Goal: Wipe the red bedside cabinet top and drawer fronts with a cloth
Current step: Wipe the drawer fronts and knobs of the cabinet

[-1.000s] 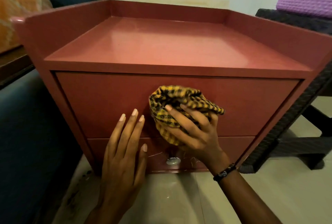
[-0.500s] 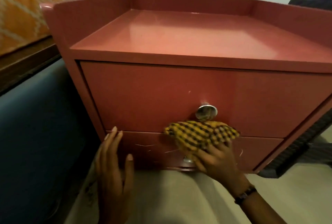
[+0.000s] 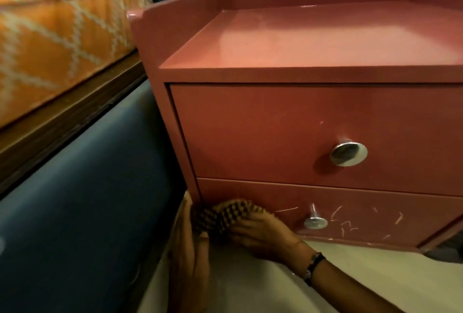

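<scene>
Right hand (image 3: 265, 233) bunches the checked cloth (image 3: 220, 217) and presses it on the lower drawer (image 3: 375, 212) at its far left end, right by the cabinet (image 3: 313, 44) corner — fingers closed over the cloth. Left hand (image 3: 191, 250) sits just left of the cloth, fingers straight and flat, touching the cloth's side near the cabinet's bottom left edge; not gripping anything. Dark bracelet (image 3: 313, 265) on the right wrist. Lower drawer has pale scratches right of the cloth and around its small metal knob (image 3: 315, 222). Upper drawer (image 3: 275, 132) shut, big round knob (image 3: 348, 153) at right of centre. Top is bare and glossy, with raised rim. Cabinet stands on a pale floor (image 3: 325, 282) — blue bed side (image 3: 75, 200) and orange patterned mattress (image 3: 57, 36) to the left.
</scene>
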Demonstrator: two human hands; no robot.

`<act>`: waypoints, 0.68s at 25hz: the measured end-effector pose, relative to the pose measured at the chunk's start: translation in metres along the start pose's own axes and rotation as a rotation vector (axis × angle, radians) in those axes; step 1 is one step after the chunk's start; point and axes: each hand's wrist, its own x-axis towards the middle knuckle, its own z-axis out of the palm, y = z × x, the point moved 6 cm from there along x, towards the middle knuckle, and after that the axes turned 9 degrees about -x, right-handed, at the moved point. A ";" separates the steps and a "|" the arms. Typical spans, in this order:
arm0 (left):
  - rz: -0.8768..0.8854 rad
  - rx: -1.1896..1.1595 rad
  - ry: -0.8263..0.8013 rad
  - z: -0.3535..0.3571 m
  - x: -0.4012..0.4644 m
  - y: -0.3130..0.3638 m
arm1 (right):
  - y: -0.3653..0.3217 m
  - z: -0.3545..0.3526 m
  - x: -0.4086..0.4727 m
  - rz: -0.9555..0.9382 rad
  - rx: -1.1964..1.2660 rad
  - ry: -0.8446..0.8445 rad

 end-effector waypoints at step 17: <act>0.264 0.282 -0.177 0.043 -0.007 0.030 | 0.018 -0.001 -0.055 0.466 0.009 0.157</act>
